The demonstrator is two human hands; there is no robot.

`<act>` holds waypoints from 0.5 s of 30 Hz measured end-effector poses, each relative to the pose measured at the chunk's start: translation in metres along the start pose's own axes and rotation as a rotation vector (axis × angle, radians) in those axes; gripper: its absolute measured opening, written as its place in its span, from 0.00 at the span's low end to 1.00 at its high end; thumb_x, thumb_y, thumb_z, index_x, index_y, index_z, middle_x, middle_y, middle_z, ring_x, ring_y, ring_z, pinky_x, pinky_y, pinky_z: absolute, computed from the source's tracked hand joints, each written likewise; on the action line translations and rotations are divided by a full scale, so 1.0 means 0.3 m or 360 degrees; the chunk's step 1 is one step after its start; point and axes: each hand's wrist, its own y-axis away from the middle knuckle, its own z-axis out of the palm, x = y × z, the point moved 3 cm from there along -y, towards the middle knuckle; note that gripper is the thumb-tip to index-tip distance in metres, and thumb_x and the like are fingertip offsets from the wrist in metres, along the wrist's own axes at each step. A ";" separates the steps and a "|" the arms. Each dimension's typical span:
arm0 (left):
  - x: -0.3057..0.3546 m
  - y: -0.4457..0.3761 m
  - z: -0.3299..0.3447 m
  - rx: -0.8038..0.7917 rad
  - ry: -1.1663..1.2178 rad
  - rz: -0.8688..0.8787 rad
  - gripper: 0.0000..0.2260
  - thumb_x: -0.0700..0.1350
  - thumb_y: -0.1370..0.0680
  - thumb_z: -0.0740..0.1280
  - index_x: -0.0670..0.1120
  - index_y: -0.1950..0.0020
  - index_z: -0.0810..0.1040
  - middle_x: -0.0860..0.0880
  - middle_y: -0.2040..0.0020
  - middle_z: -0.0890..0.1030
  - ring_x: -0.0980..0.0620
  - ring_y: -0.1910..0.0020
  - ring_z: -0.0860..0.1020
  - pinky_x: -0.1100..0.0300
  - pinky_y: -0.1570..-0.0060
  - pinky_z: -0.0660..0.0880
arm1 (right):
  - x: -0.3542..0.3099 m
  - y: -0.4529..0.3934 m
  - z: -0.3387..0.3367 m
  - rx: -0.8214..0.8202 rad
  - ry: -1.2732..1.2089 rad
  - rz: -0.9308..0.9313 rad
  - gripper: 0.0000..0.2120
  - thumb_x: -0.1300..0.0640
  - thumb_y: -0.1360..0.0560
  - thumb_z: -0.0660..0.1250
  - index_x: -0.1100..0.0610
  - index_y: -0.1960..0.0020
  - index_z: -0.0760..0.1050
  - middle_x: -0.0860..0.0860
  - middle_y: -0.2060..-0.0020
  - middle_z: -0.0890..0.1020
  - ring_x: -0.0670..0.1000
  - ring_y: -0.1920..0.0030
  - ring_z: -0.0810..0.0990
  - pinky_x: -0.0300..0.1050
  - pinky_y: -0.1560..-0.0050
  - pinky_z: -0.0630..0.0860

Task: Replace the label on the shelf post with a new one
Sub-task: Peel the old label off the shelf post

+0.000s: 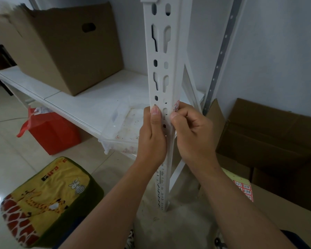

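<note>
Shelf post (160,56), white slotted metal, upright; its top is cut off by the frame edge and its middle stretch is covered by two hands.

Label (176,106), one, small, white with red print, on the right edge of the post just above the right thumb; mostly hidden by fingers, writing too small to read.

Left hand (152,139): wrapped around the left side of the post, thumb pressed flat on its front face.

Right hand (192,132): fingers curled narrow, thumb and fingertips pinching the label at the post's corner. Whether the label is stuck down or partly lifted cannot be told.

Label sheet (245,190), one, red grid with handwritten numbers, lying on a low cardboard box to the right; "6-34" reads, other cells are partly covered by the right forearm.

Cardboard boxes: one large box (68,51) on the white shelf (43,90); more stand open at the right, cut off by the frame.

Clear plastic tray (122,126), one, at the shelf edge, partly behind the left hand.

Red bag (50,132), one, on the floor under the shelf.

Cushioned stool (47,200), one, giraffe and zebra print; its lettering is illegible.
</note>
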 end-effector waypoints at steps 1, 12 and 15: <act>0.000 0.000 0.000 -0.0001 -0.0005 0.0003 0.23 0.62 0.21 0.48 0.46 0.47 0.70 0.45 0.58 0.76 0.41 0.56 0.77 0.41 0.54 0.77 | 0.000 0.000 0.000 -0.0008 0.0003 -0.0008 0.11 0.64 0.23 0.64 0.64 0.64 0.74 0.52 0.69 0.77 0.53 0.63 0.78 0.40 0.66 0.76; 0.000 0.001 0.002 0.0019 0.0000 0.0017 0.20 0.64 0.23 0.48 0.50 0.50 0.70 0.45 0.58 0.76 0.45 0.59 0.77 0.40 0.53 0.76 | -0.002 0.002 -0.001 -0.0034 0.0109 -0.0164 0.11 0.63 0.23 0.61 0.64 0.64 0.73 0.48 0.72 0.75 0.46 0.69 0.74 0.35 0.72 0.70; -0.002 0.002 0.000 0.0027 0.0006 0.0016 0.19 0.63 0.23 0.48 0.52 0.51 0.70 0.47 0.60 0.76 0.50 0.60 0.76 0.40 0.54 0.76 | 0.002 0.004 -0.002 -0.0058 0.0114 -0.0163 0.12 0.61 0.23 0.61 0.65 0.62 0.74 0.46 0.69 0.76 0.45 0.65 0.77 0.34 0.71 0.72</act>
